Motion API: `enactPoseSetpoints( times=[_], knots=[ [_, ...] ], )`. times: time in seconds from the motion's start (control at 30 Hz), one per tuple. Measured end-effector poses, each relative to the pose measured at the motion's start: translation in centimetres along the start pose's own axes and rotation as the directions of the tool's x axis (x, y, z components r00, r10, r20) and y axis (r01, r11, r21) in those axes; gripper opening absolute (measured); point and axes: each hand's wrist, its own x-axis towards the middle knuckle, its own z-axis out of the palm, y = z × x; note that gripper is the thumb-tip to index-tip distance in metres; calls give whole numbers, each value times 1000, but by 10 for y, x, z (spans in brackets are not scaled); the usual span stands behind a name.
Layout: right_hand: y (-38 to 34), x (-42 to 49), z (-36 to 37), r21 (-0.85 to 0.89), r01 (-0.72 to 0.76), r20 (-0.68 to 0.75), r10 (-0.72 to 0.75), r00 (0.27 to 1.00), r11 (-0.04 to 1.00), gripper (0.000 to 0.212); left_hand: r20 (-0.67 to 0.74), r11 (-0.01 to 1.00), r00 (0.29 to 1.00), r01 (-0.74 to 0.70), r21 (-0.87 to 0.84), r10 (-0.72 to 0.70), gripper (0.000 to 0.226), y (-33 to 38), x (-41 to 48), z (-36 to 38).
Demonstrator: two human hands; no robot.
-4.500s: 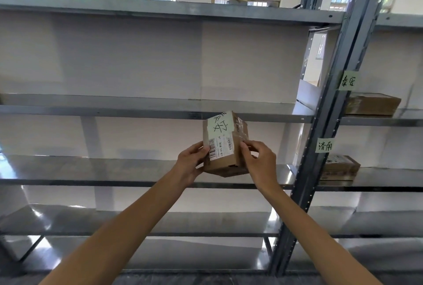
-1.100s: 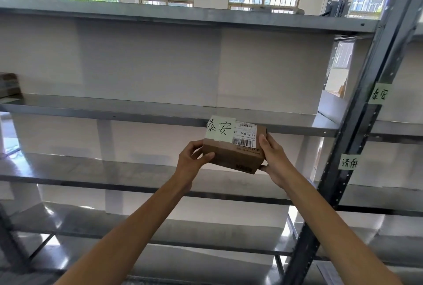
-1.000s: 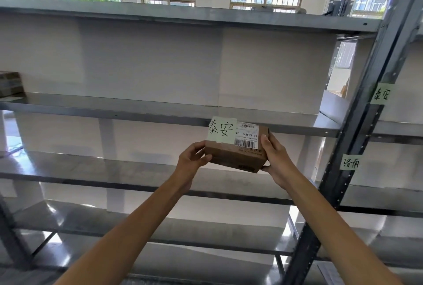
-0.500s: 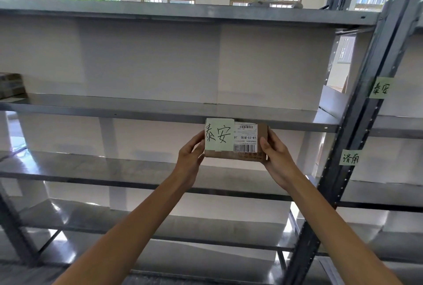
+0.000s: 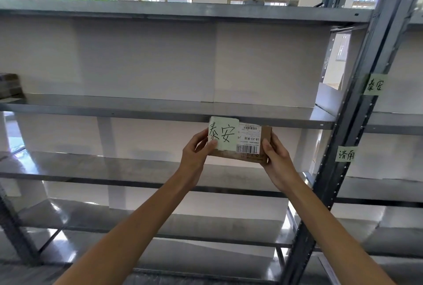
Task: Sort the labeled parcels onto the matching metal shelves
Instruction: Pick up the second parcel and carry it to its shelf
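From my feed, the parcel (image 5: pixel 250 140) has gone from standing on end to lying long side across. In the last second it tipped up until the face with the green note (image 5: pixel 223 133) looks straight at me. It has risen to overlap the shelf (image 5: pixel 160 113) edge. The left hand (image 5: pixel 194 154) now has its thumb on the note's lower corner. The view swung left, bringing in a dark stack (image 5: pixel 10 85).
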Motion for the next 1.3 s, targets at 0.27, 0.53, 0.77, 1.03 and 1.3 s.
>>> enactPoseSetpoints(
  times=[0.27, 0.53, 0.77, 1.03, 1.3],
  knots=[
    [-2, -3, 3, 26, 1, -6, 0, 1000, 1000, 42, -41, 1000, 999, -2, 23, 3, 41, 0, -3, 2],
    [1, -4, 10, -36, 20, -44, -22, 999, 999, 40, -68, 996, 998, -8, 85, 13, 36, 6, -7, 0],
    [0, -5, 19, -65, 4, -121, -12, 993, 998, 44, -120, 979, 992, 1, 206, 24, 39, 13, -13, -5],
    [2, -2, 29, -84, -50, -88, 43, 995, 995, 41, -192, 966, 981, 14, 256, 37, 47, 20, -23, -17],
    [21, 1, 56, -82, -90, 0, 90, 996, 993, 41, -289, 966, 957, 63, 250, 13, 47, 32, -44, -45]
  ],
)
